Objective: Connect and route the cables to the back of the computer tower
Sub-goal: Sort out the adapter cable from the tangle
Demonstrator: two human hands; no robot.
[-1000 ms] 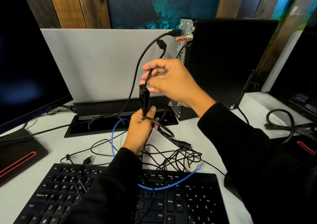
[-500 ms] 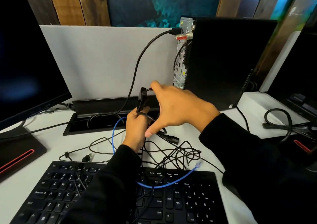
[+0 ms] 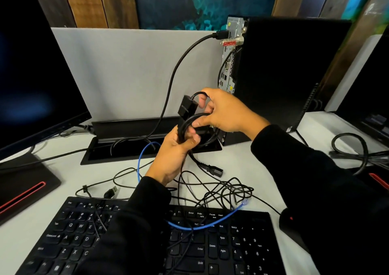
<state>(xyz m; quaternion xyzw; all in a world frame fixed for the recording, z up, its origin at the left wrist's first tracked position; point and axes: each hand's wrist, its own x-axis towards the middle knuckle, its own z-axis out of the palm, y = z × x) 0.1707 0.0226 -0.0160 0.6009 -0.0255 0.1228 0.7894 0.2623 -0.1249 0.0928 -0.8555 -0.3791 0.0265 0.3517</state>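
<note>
White desk [image 3: 242, 163] against a grey partition [image 3: 126, 70], wood-panelled wall behind, black keyboard [image 3: 221, 245] under tangled cables, black computer tower [image 3: 290, 74] upright at the back, left hand [image 3: 174, 154] gripping a looped black cable [image 3: 190, 119], right hand [image 3: 223, 110] pinching its boxy adapter [image 3: 187, 108] cord, both just before the tower's rear ports

The white desk [image 3: 242, 165] carries a black keyboard [image 3: 69, 234] at its near edge, used here as the landmark. Directly beyond the keyboard lies a tangle of thin black cables [image 3: 223, 190], with a blue network cable [image 3: 143, 161] looping through it and across the keys. A loose USB plug [image 3: 111, 192] rests just beyond the keyboard's far-left corner. A black power connector [image 3: 214, 171] lies beyond the tangle. Farther back sit a recessed cable tray [image 3: 117, 151] and the upright computer tower [image 3: 290, 74]. A monitor base [image 3: 25, 182] stands left of the keyboard; a coiled thick cable [image 3: 355, 148] lies far right.
</note>
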